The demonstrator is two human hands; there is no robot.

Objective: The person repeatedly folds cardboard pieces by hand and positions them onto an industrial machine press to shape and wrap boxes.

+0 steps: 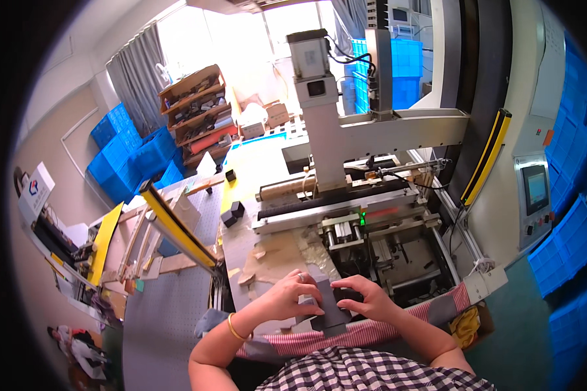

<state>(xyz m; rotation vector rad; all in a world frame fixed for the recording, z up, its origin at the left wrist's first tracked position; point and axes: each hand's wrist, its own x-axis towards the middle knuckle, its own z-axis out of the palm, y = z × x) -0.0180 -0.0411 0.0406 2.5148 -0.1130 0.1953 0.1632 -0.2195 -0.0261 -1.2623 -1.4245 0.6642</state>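
Observation:
My left hand (pixel 292 294) and my right hand (pixel 366 296) both grip a dark grey rectangular box (pixel 328 306) at the near edge of a worn brown worktable (pixel 267 255). The left hand, with a ring and a gold bangle on the wrist, wraps the box's left side. The right hand presses its top right corner. The box stands just in front of a grey stamping machine (pixel 346 163) with a roller and a green light.
Two small dark boxes (pixel 232 213) lie on the table's far left. A yellow-and-black light curtain bar (pixel 176 229) stands left, another one (pixel 486 159) right. A control panel with a screen (pixel 535 192) is at right. Blue crates (pixel 127 153) and a wooden shelf are behind.

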